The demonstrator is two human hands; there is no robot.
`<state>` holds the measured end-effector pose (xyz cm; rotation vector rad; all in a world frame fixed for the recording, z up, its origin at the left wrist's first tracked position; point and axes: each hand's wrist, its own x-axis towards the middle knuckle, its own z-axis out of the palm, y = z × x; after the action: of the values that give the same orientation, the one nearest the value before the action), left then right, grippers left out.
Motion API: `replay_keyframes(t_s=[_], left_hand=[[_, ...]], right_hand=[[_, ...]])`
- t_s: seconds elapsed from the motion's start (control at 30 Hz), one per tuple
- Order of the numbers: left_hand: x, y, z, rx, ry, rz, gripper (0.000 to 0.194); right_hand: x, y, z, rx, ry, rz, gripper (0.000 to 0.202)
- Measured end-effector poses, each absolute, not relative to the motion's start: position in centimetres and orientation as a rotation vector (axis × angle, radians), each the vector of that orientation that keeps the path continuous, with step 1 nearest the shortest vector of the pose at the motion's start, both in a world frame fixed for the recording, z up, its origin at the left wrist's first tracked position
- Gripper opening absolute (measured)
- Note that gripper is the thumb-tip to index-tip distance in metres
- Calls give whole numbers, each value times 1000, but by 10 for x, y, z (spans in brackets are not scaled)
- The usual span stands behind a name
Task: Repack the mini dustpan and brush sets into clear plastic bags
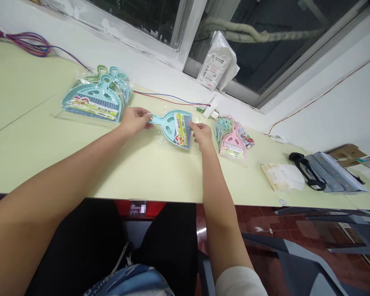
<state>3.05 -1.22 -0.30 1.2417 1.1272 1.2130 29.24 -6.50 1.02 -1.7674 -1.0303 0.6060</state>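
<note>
Between my hands is a light blue dustpan and brush set (170, 125) in a clear plastic bag, with a printed label across its bristles. My left hand (136, 121) pinches the handle end. With its fingers closed on the bristle edge, my right hand (202, 133) grips the other side. A pile of larger blue and green dustpan sets (94, 95), also bagged, lies on the table to the left. Just right of my right hand rests a group of smaller bagged sets, a pink dustpan set (233, 143) in front and blue ones behind.
The pale table (160, 176) runs along a window wall. Coiled red and blue wires (33, 44) lie at the back left. A white plastic package (217, 63) leans on the sill. To the right are a paper packet (282, 176), black headphones (310, 172) and blue boxes (329, 170).
</note>
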Motion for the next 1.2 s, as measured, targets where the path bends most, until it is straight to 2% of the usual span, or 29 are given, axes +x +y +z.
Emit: replay_keyframes(t_s=[0.2, 0.37, 0.5, 0.63, 0.83, 1.03, 1.2], left_hand=[[30, -8, -9, 1288, 1106, 1233, 9], [32, -12, -7, 1292, 1099, 1218, 6], [34, -14, -5, 1250, 1124, 1191, 13], [33, -11, -8, 1295, 1111, 1200, 8], [33, -8, -12, 1261, 1120, 1200, 10], [34, -6, -16, 1285, 1094, 1195, 5], [35, -11, -10, 1233, 1117, 1189, 10]], right_hand=[[294, -64, 4, -1772, -1149, 452, 37], [295, -61, -1, -1801, -1144, 472, 39], [294, -59, -2, -1788, -1084, 522, 36], [291, -60, 1, -1652, -1093, 503, 27], [287, -65, 10, -1660, -1095, 685, 29], [291, -64, 7, -1652, -1045, 817, 35], [293, -61, 5, -1649, -950, 843, 34]])
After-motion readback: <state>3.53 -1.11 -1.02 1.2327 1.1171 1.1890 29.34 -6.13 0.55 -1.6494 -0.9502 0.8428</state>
